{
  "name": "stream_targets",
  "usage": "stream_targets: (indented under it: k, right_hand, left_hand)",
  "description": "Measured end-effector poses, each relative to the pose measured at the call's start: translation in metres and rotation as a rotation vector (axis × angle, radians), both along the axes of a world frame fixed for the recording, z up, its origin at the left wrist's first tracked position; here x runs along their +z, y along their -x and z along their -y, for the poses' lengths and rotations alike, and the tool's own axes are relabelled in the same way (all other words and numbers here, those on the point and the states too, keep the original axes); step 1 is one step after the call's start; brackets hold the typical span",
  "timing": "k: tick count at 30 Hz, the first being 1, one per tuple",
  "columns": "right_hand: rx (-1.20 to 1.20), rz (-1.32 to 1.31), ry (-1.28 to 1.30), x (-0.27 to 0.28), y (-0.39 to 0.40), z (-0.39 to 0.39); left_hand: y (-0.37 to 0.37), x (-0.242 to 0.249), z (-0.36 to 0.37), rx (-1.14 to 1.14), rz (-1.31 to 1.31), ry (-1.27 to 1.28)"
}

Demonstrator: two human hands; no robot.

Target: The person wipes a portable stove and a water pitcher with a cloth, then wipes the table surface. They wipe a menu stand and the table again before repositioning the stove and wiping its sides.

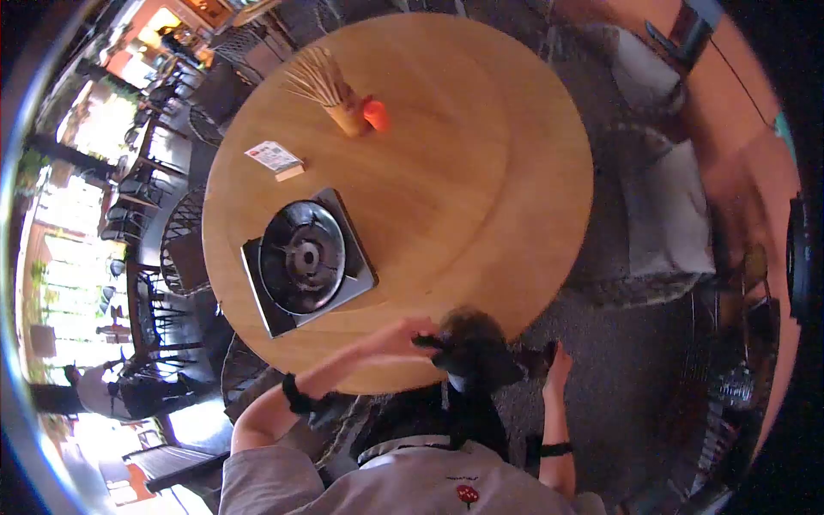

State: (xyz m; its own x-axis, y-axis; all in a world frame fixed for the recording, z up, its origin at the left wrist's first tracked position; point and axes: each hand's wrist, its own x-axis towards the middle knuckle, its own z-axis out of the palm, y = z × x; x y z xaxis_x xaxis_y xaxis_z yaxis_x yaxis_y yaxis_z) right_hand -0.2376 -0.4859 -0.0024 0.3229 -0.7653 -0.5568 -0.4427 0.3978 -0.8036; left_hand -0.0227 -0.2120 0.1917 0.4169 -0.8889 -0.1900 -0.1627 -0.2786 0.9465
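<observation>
My left hand [414, 335] is closed at the near edge of the round wooden table [446, 206], its fingers against a dark, blurred bundle [476, 348] that looks like cloth or a glove. My right hand [560, 367] is beyond the table's near right edge, closed around one dark end of what may be the same bundle. The blur hides exactly what each hand grips. Left of centre on the table, a portable gas stove [352, 249] has a round black burner pan [303, 257] on it.
Behind the stove are a small standing card [273, 156], a holder with thin sticks [345, 118] and an orange-red cup [376, 113]. Pale chairs [665, 206] stand at the right, woven chairs at the left. A person [107, 390] is at the far left.
</observation>
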Motion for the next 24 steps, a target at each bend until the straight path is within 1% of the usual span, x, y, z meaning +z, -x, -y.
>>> stream_targets:
  k: [3,5,7,10,11,13,15,17,18,19,21,22,24]
  right_hand:
    - [0.073,0.079,-0.031,-0.002,0.002,0.002]
    - [0.067,0.083,-0.038,-0.018,0.007,0.011]
    - [0.097,0.057,-0.001,-0.022,0.010,0.019]
    - [0.074,0.008,-0.012,-0.023,0.005,0.028]
    - [0.054,-0.008,-0.027,-0.023,0.003,0.030]
    - [0.078,0.000,-0.039,-0.004,-0.009,0.027]
    - [0.075,-0.003,-0.038,0.008,-0.021,0.022]
    - [0.048,-0.027,-0.020,0.001,-0.024,0.025]
    - [0.023,0.042,0.084,-0.011,-0.021,0.027]
    - [0.027,0.048,0.087,-0.011,-0.016,0.029]
    - [0.040,0.064,0.092,-0.009,-0.012,0.032]
    - [0.077,-0.027,0.057,0.009,-0.012,0.031]
    - [0.038,-0.045,0.086,0.034,-0.010,0.024]
  left_hand:
    - [0.012,0.035,-0.018,0.149,-0.146,0.061]
    - [0.017,0.074,-0.042,0.528,-0.603,0.002]
    - [0.016,0.120,-0.061,0.838,-0.629,0.093]
    - [-0.002,0.143,-0.101,0.996,-0.467,0.353]
    - [-0.014,0.153,-0.101,1.050,-0.449,0.464]
    - [-0.042,0.177,-0.093,1.120,-0.445,0.691]
    - [-0.080,0.179,-0.100,1.034,-0.432,0.672]
    - [-0.119,0.154,-0.095,0.935,0.086,0.622]
    - [-0.137,0.149,-0.089,0.906,0.376,0.444]
    - [-0.154,0.143,-0.082,0.863,0.660,0.260]
    - [-0.187,0.120,-0.074,0.904,0.510,0.355]
    - [-0.201,0.108,-0.071,0.920,0.434,0.397]
    - [-0.227,0.093,-0.065,1.083,0.092,0.544]
